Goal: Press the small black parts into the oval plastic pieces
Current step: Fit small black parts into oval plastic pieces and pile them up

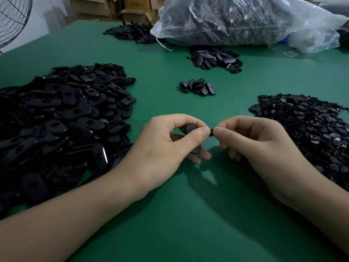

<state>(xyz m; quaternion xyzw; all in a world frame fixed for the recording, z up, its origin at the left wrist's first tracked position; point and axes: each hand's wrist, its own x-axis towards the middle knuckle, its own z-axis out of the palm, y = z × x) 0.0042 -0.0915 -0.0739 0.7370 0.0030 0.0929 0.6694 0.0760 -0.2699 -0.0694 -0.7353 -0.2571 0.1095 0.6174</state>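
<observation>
- The left hand (164,148) pinches a black oval plastic piece (190,128) between its thumb and curled fingers, just above the green table (170,214).
- The right hand (258,144) nips a small black part (212,131) in its fingertips, close against the left thumb tip.
- A heap of ovals (56,120) lies to the left and a heap of small parts (306,129) to the right.

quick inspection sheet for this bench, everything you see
surface: green table top
job's things: oval pieces heaped left; small black parts heaped right; small cluster at centre
clutter: plastic bag of dark parts, two far piles, rubber bands at the back
hands: left hand grips one oval piece; right hand pinches a small part next to it
cables: nothing seen
surroundings: cardboard boxes, fan guard behind the table
</observation>
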